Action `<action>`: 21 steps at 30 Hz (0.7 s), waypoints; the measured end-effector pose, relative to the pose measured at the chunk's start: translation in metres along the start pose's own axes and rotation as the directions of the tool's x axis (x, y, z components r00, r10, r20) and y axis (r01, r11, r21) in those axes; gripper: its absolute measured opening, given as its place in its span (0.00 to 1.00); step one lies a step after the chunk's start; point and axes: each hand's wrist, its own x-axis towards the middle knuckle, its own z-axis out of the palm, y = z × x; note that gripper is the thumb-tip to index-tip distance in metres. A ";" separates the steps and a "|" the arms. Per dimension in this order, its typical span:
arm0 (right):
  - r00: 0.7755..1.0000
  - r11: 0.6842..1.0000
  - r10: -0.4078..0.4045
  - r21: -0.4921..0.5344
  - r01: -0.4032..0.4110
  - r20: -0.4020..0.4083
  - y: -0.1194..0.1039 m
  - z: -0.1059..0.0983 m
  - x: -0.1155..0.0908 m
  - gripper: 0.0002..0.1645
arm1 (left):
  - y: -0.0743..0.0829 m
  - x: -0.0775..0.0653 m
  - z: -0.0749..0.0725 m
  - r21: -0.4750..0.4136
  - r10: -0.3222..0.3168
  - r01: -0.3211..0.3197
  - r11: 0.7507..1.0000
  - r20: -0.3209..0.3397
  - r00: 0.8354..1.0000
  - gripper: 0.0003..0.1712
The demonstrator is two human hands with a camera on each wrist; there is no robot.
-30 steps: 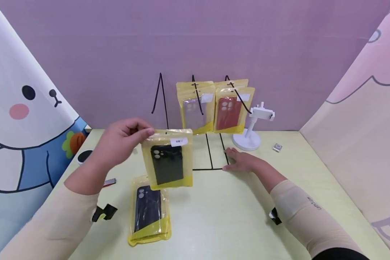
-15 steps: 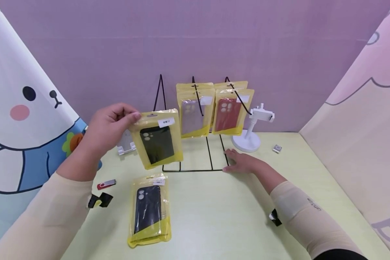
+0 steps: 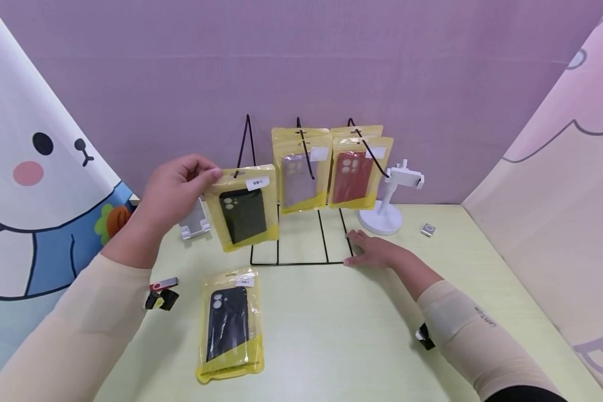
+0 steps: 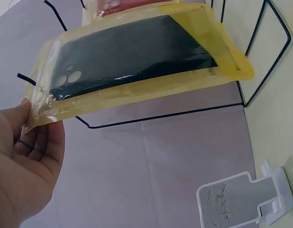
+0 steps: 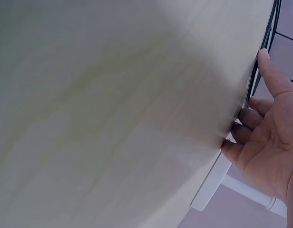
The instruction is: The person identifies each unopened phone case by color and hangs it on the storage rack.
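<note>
My left hand pinches the upper left corner of a clear-and-yellow bag holding a dark phone case. This bag hangs in the air at the left hook of a black wire display rack. The hook's tip shows at the bag's hanging hole; whether it passes through I cannot tell. In the left wrist view, thumb and fingers clasp the edge of the bagged phone case. My right hand rests at the rack base's front right corner, thumb and fingers apart, touching the wire. A second bagged dark phone case lies on the table.
Bagged lilac and red phone cases hang on the middle and right hooks. A white phone stand is behind my right hand, a grey-and-white stand behind the left. A red USB stick and a small silver clip device lie on the table.
My left hand has raised the bagged dark phone case up and back to the left hook, then shifted it slightly right. The right hand has stayed at the rack's corner.
</note>
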 end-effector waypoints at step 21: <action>1.000 1.000 0.002 0.010 -0.002 0.001 -0.006 -0.002 -0.004 0.56 | -0.002 0.040 0.001 0.081 0.039 -0.036 0.996 -0.042 0.998 0.28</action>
